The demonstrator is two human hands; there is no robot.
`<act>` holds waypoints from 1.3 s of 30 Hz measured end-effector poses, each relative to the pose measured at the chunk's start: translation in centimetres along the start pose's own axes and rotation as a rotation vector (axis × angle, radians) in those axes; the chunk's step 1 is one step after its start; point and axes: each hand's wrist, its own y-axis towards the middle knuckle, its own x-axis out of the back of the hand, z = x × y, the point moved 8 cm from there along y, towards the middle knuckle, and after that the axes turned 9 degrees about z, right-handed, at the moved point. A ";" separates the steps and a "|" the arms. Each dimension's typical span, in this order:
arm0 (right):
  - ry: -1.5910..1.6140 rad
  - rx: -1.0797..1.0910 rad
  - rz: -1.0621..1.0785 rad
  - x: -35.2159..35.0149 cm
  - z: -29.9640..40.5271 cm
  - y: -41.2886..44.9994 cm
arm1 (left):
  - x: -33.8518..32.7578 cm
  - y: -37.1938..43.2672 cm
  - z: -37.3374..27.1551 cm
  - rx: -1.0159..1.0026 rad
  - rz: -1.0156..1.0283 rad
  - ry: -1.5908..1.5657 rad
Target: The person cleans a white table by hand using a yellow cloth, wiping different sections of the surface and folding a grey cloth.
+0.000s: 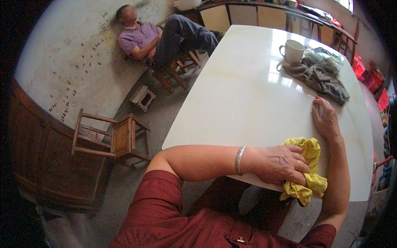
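My left hand (283,164), with a silver bangle at the wrist and a ring on one finger, presses on a crumpled yellow cloth (308,152). Part of this cloth hangs over the near edge of the white, glossy tabletop (235,102). Farther up the table rests my right hand (327,119), its thumb and fingers apart and nothing visible in it. Just beyond its fingertips lies a bunched dark grey cloth (325,77). A white mug (294,51) stands upright beside the grey cloth.
Clear plastic bags (328,59) lie behind the grey cloth. A wooden chair (124,136) and a small plastic stool (143,97) stand left of the table. A person (139,42) sits by the wall. A long cabinet (242,15) runs along the back.
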 end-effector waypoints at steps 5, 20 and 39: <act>0.009 0.027 -0.020 0.2 0.0 -0.2 | 0.0 0.1 0.0 0.001 -0.006 -0.005; 0.008 0.028 0.009 0.3 0.2 -0.2 | -0.3 0.0 0.1 -0.010 -0.023 0.016; 0.078 0.003 0.049 -0.2 -1.3 -0.1 | 3.2 -3.2 8.8 0.529 -0.223 0.272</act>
